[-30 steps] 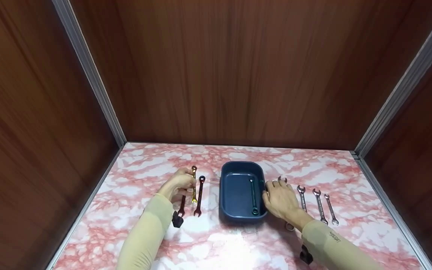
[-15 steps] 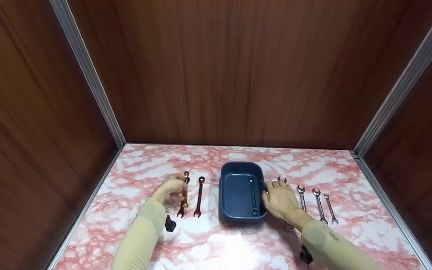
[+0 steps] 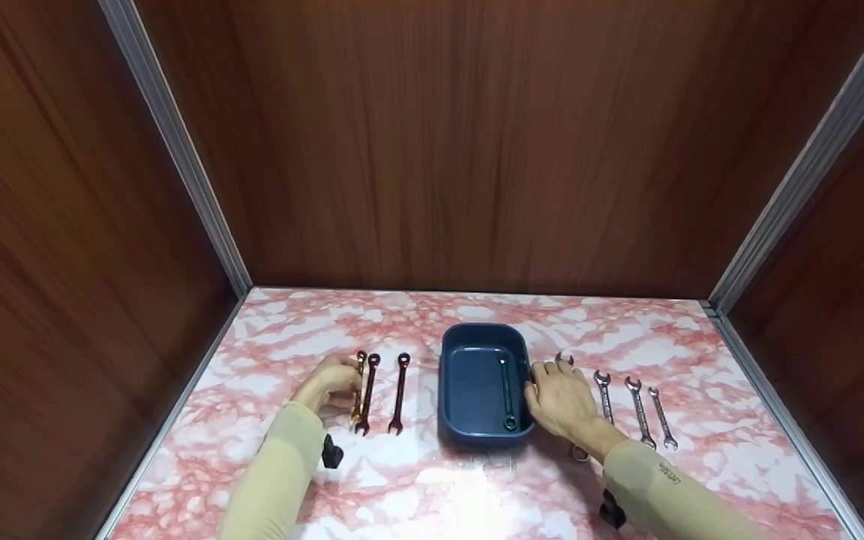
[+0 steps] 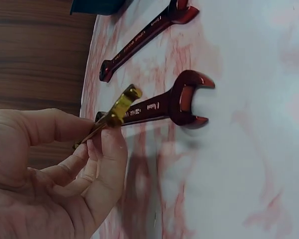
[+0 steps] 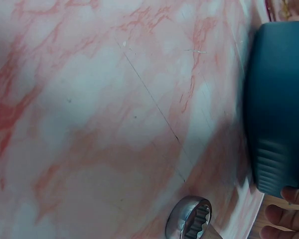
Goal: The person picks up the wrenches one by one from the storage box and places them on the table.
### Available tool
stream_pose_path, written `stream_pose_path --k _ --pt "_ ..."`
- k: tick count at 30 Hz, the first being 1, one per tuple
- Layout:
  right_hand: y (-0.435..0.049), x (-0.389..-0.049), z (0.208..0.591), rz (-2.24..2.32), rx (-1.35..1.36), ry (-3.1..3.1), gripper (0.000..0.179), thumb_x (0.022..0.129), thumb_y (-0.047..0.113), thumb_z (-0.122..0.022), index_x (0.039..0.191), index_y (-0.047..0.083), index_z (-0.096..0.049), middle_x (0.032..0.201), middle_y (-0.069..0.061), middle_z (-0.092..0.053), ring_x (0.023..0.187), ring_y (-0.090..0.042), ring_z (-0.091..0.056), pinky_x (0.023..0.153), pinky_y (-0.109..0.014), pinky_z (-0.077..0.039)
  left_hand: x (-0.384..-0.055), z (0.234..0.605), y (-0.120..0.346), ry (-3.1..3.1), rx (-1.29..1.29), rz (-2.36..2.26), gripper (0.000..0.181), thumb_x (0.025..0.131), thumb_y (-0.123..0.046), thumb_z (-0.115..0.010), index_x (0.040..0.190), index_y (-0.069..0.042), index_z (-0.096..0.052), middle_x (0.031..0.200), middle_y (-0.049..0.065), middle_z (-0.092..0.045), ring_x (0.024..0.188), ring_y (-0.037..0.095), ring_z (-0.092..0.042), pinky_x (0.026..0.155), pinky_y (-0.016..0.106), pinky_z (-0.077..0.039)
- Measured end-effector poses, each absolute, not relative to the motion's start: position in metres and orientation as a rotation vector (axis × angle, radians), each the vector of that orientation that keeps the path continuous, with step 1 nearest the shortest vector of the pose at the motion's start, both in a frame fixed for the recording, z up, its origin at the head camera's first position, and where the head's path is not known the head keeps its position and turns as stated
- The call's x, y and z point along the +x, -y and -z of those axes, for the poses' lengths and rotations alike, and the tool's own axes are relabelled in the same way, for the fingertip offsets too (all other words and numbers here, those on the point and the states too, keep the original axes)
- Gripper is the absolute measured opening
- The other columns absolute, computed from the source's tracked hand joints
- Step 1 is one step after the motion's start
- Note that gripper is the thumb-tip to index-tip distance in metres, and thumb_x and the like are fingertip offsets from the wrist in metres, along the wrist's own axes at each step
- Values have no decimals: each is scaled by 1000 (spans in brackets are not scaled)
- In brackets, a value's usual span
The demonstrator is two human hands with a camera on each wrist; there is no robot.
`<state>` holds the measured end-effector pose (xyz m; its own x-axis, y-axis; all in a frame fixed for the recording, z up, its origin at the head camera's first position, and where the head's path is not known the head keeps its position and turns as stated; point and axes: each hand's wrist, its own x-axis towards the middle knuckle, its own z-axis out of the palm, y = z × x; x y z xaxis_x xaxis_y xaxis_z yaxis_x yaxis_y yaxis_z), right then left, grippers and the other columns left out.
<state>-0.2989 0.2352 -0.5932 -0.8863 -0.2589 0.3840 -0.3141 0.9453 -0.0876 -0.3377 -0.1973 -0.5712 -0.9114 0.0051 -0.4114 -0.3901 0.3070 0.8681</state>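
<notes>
My left hand (image 3: pixel 336 381) pinches a gold-yellow combination wrench (image 4: pixel 120 108) between thumb and fingers. The wrench is close to the left of a dark red wrench (image 3: pixel 369 394), its open end tilted up in the left wrist view. A second red wrench (image 3: pixel 400 394) lies further right. At the blue bin (image 3: pixel 486 433), my right hand (image 3: pixel 563 401) rests against the right side, fingers fairly straight. Inside the bin lies a green wrench (image 3: pixel 508 394). Partly hidden under the right hand is a silver wrench (image 3: pixel 580 453), whose ring end (image 5: pixel 189 217) shows in the right wrist view.
Right of the right hand, more silver wrenches lie in a row: one (image 3: pixel 603 394) partly covered, another (image 3: pixel 640 412), and a smaller one (image 3: pixel 662 418). Brown wood-grain panels (image 3: pixel 432 150) enclose the pink marbled table (image 3: pixel 417 487) at the back and sides.
My left hand has carried the gold wrench leftward and a little nearer, across the first red wrench to its left side. My right hand and the bin have stayed put.
</notes>
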Motion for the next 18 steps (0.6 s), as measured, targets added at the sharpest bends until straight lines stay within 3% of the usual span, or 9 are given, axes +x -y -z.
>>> stream_pose_path --k 6,12,18 --pt "-235 -298 593 -214 411 2738 27 106 28 -67 113 2 -68 112 -24 -76 114 -45 -70 94 -61 -56 -336 572 200 -2292 -376 -1594 55 88 8 -63 143 4 -59 100 6 -62 79 18 -64 70 35 -66" --pt "-235 -299 592 -218 402 2763 29 108 30 -66 117 2 -69 115 -25 -76 117 -45 -69 97 -62 -55 -332 574 202 -2335 -369 -1563 53 86 11 -61 138 4 -61 90 5 -64 75 15 -65 67 33 -64" --pt "-235 -299 592 -210 399 2767 29 108 30 -66 117 2 -70 116 -25 -77 117 -45 -70 96 -62 -56 -332 577 204 -2415 -344 -1516 51 84 12 -63 134 6 -63 100 12 -67 77 18 -64 68 36 -64"
